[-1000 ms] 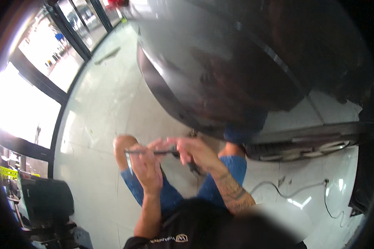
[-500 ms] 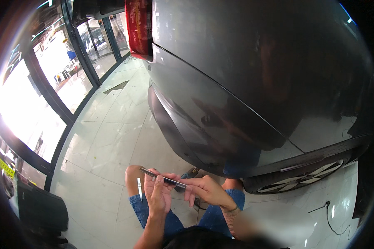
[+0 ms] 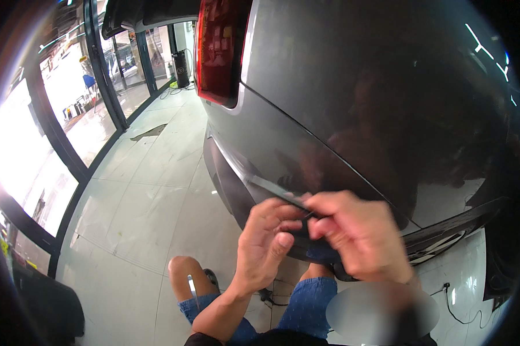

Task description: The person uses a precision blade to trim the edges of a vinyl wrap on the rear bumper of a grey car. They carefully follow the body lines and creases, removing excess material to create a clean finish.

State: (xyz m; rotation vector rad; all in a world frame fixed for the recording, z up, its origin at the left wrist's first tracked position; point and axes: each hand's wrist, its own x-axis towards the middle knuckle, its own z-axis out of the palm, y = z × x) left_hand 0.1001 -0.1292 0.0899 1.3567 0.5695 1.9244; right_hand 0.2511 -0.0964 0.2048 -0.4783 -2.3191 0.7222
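My right hand (image 3: 358,230) is closed in a pinch on the near end of a slim, flat, dark grey tool (image 3: 277,191), its exact kind unclear. The tool's paler far end points up and left, in front of the rear bumper (image 3: 228,173) of a dark grey car; whether it touches the bumper I cannot tell. Just below the tool, my left hand (image 3: 263,242) has its fingers loosely curled and its thumb apart. Its fingertips are close to the tool, with contact unclear. Motion blurs the right hand. A thin shiny strip (image 3: 192,285) rests by my left thigh.
The car's red tail light (image 3: 218,55) is above the bumper, with a wheel (image 3: 444,245) at the right. Glass doors (image 3: 69,115) line the left side. A black bin-like box (image 3: 46,300) stands lower left. A black cable (image 3: 462,311) lies on the tiled floor.
Both hands have risen and moved right, bringing the tool up from over my lap to the bumper. My left hand has loosened its hold on the tool. The view has shifted slightly.
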